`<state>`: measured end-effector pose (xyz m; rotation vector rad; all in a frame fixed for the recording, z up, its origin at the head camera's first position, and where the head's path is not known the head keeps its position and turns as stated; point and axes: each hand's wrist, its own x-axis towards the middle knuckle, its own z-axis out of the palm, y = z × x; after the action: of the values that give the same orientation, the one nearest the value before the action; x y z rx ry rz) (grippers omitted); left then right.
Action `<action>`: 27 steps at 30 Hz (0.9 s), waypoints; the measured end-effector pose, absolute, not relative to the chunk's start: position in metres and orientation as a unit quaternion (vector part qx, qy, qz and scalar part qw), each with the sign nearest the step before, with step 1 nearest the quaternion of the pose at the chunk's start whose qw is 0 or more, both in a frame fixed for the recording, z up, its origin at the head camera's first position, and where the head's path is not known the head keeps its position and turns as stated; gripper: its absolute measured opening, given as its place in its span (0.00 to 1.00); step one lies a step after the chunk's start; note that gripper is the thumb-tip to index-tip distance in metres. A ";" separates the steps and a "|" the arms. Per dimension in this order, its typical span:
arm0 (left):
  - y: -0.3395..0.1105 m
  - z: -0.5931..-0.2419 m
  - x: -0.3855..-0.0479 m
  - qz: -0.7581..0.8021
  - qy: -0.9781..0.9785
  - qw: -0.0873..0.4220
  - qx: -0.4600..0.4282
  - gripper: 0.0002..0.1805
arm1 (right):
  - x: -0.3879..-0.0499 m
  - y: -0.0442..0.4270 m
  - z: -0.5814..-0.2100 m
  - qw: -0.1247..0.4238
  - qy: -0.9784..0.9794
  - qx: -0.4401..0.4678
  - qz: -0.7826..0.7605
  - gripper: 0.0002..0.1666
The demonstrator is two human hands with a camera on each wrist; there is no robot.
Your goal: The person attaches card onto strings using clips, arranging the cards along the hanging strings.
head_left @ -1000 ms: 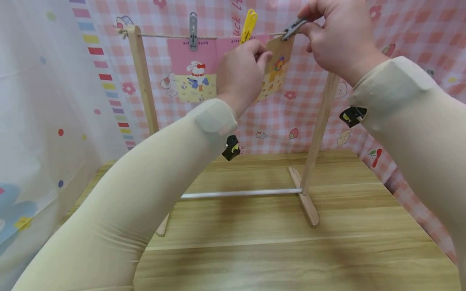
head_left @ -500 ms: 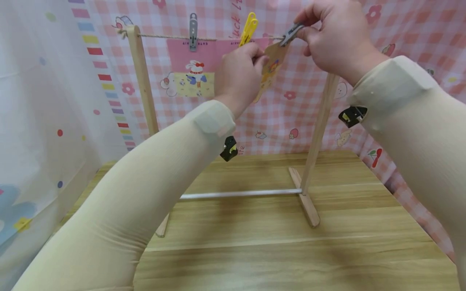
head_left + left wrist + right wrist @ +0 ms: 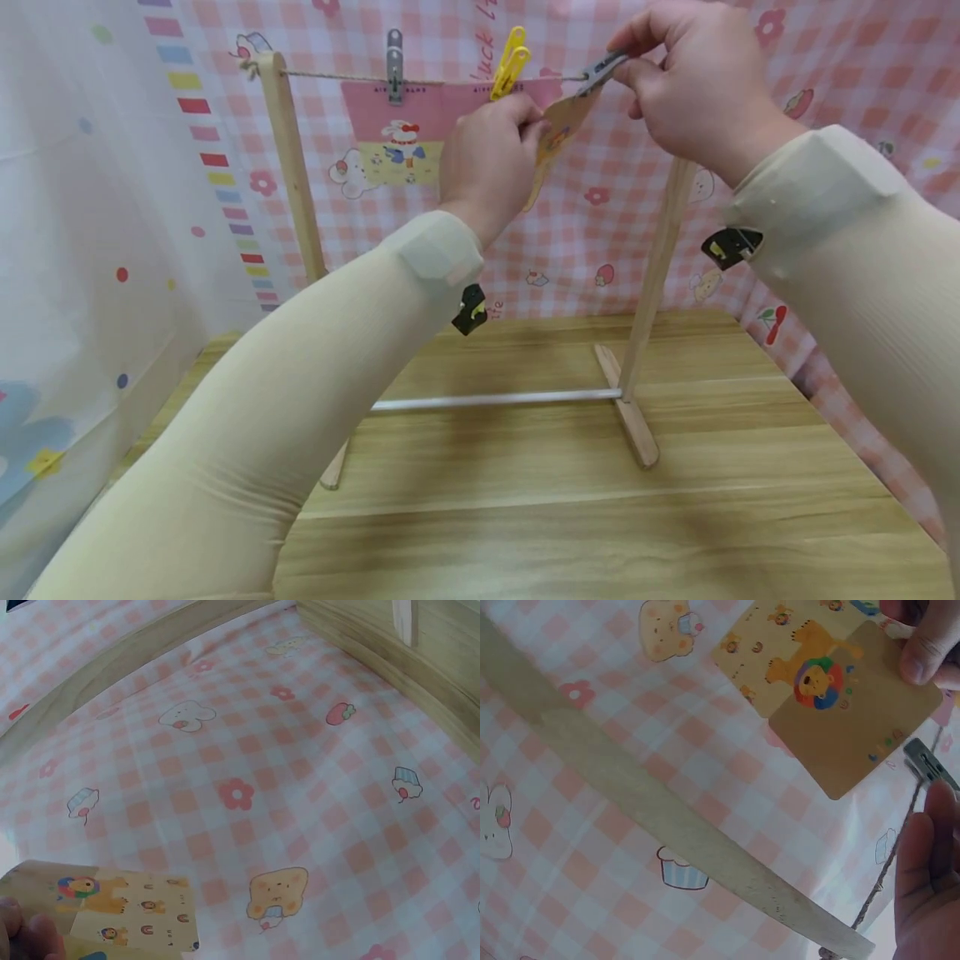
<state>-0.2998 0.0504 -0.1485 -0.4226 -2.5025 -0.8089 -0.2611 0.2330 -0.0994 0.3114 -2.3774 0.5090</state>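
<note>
In the head view, my left hand [image 3: 491,158] pinches a brown card with a lion [image 3: 562,125] by its side. The card is tilted, its printed face showing in the right wrist view. My right hand [image 3: 697,79] pinches a grey clothespin [image 3: 600,73] between thumb and fingers, at the rope beside the card's top edge. Whether its jaws bite the card I cannot tell. Left of these, a pink and yellow rabbit card [image 3: 401,125] hangs under another grey clothespin [image 3: 394,67]. A yellow clothespin [image 3: 510,65] clips a pink card [image 3: 540,89] partly behind my left hand.
The rope [image 3: 322,76] runs between two wooden posts [image 3: 292,167] of a rack. A white rod [image 3: 495,401] joins the rack's feet [image 3: 636,429] low on the wooden table [image 3: 525,525]. A pink checked cloth [image 3: 570,242] hangs behind.
The lion card has turned more edge-on and leans away from its earlier flatter hang. The rabbit card's lower edge has swung back. Both hands keep their holds, nearly in place.
</note>
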 end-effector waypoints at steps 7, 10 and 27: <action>0.054 -0.148 -0.298 -0.349 -0.896 0.229 -0.153 0.15 | -0.258 0.230 -0.104 0.414 -0.873 0.156 0.205 0.17; 0.054 -0.148 -0.298 -0.355 -0.892 0.233 -0.154 0.15 | -0.258 0.231 -0.104 0.415 -0.872 0.163 0.200 0.17; 0.052 -0.150 -0.300 -0.339 -0.892 0.260 -0.149 0.15 | -0.272 0.228 -0.083 0.320 -0.922 0.116 0.186 0.17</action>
<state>-0.3003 0.0519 -0.1505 -0.4025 -2.4150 -0.9178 -0.2722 0.2284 -0.0828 0.3052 -2.4223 0.4884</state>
